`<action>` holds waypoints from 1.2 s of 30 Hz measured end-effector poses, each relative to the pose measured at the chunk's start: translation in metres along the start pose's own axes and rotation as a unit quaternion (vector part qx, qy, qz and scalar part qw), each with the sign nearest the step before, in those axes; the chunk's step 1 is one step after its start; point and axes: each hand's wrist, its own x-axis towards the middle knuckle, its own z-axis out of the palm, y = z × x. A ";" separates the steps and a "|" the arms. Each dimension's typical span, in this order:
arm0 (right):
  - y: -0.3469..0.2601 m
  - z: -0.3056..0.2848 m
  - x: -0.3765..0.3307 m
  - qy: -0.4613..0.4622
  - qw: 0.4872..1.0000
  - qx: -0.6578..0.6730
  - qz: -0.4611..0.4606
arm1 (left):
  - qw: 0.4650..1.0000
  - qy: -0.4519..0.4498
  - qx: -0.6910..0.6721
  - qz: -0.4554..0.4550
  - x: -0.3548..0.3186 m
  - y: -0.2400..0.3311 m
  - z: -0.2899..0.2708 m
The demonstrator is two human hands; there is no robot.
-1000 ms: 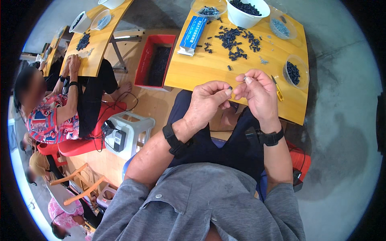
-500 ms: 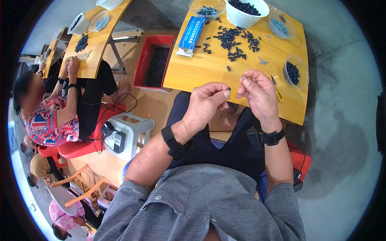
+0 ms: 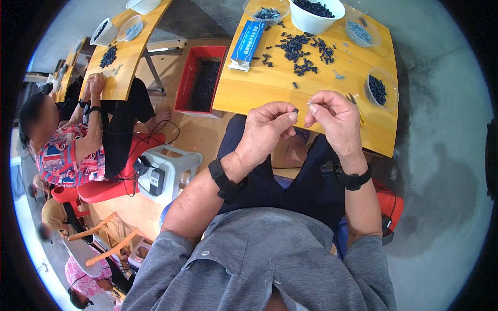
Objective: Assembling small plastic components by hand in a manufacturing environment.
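- My left hand (image 3: 267, 132) pinches 1 small dark piece (image 3: 295, 110) at its fingertips; my right hand (image 3: 337, 122) is closed on a thin pale pin (image 3: 310, 103), tips nearly touching.
- Both hover over the near edge of the yellow table (image 3: 270, 85).
- I judge this the joining step: next needs fine alignment.
- Loose dark pieces (image 3: 301, 49) lie beyond, near the white bowl (image 3: 314, 18).

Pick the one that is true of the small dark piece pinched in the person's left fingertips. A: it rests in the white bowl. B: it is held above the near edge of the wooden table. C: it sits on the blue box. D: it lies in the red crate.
B: the left hand pinches the small dark piece in the air over the near edge of the wooden table, facing the right hand.
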 end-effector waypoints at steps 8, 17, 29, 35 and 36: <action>-0.015 0.006 -0.012 -0.037 0.995 -0.085 -0.042 | 0.998 -0.041 0.028 0.041 -0.008 0.000 0.000; -0.027 0.009 -0.023 -0.064 0.984 -0.140 -0.092 | 0.996 -0.053 0.039 0.058 -0.022 0.006 0.004; -0.039 0.012 -0.034 -0.082 0.971 -0.204 -0.093 | 0.996 -0.062 0.038 0.042 -0.031 0.006 0.006; -0.049 0.013 -0.034 -0.119 0.935 -0.290 -0.168 | 0.994 -0.066 0.081 0.043 -0.032 0.007 0.007; -0.049 0.013 -0.034 -0.119 0.935 -0.290 -0.168 | 0.994 -0.066 0.081 0.042 -0.032 0.007 0.008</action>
